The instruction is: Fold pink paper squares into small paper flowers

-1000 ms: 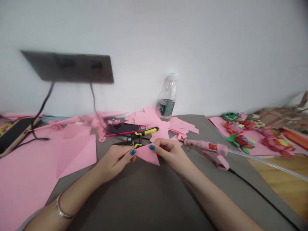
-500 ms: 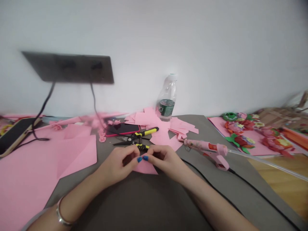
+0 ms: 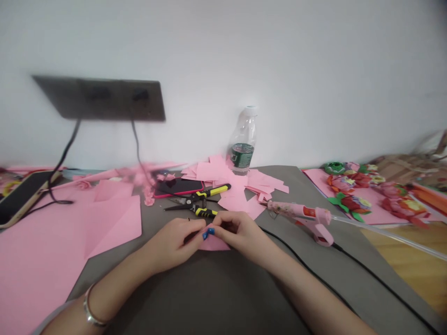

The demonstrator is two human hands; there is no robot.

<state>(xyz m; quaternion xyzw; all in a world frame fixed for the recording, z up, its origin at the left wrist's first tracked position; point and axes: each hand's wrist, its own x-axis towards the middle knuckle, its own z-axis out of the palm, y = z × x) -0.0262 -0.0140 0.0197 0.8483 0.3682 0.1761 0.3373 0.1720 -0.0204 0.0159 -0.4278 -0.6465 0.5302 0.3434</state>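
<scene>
Now, a triangular piece of pink paper point(image 3: 213, 245) is being pinched at the centre of the head view, just above the grey mat point(image 3: 209, 288), between the left hand point(image 3: 171, 244) and the right hand point(image 3: 240, 235). The fingers point(image 3: 208, 233) of both hands are drawn narrow over it, holding the paper and hiding most of its upper part. Yellow-handled snips point(image 3: 199, 202) are lying just ahead. A pink hot glue gun point(image 3: 307, 218) is resting to the right, with a black cable point(image 3: 300, 260) trailing across the mat. Should the pinch be loosened, the paper could spring apart; should the cable be snagged, the gun's tip could be dragged into the loose pink squares point(image 3: 233, 195).
</scene>
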